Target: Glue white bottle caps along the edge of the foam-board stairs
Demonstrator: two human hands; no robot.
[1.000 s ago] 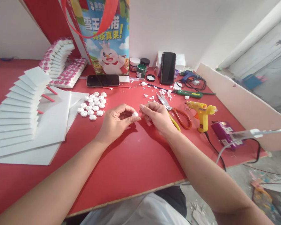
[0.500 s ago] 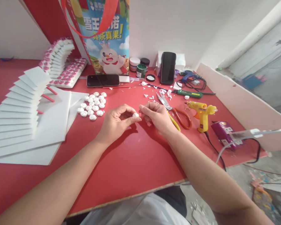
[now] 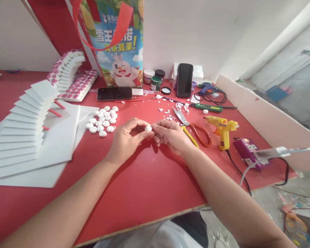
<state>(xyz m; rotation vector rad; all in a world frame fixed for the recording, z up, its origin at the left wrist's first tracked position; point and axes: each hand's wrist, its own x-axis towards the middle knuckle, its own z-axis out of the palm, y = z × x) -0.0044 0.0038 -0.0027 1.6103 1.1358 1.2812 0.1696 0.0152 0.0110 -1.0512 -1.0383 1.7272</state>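
Centrally, a small white round piece is pinched between thumb and forefinger of the left hand, just above the red table. The right hand is curled loosely, its fingertips brought up against the same piece from the other side; whether it is actually gripped there cannot be told.

A cluster of similar white pieces is laid out left of the hands, near but apart. Further left, a fanned stack of white foam sheets is spread over larger sheets, with red sticks showing between them. Just right of the right hand, scissors with red and yellow handles are lying half open, and white scraps are scattered behind them. A yellow glue gun is stood beyond the scissors, its cable trailing toward the table's near edge. A dark phone is lying flat behind, a printed bag against the wall.

Bare tabletop is left between the forearms and toward the near edge; the right side is crowded by tools and cables
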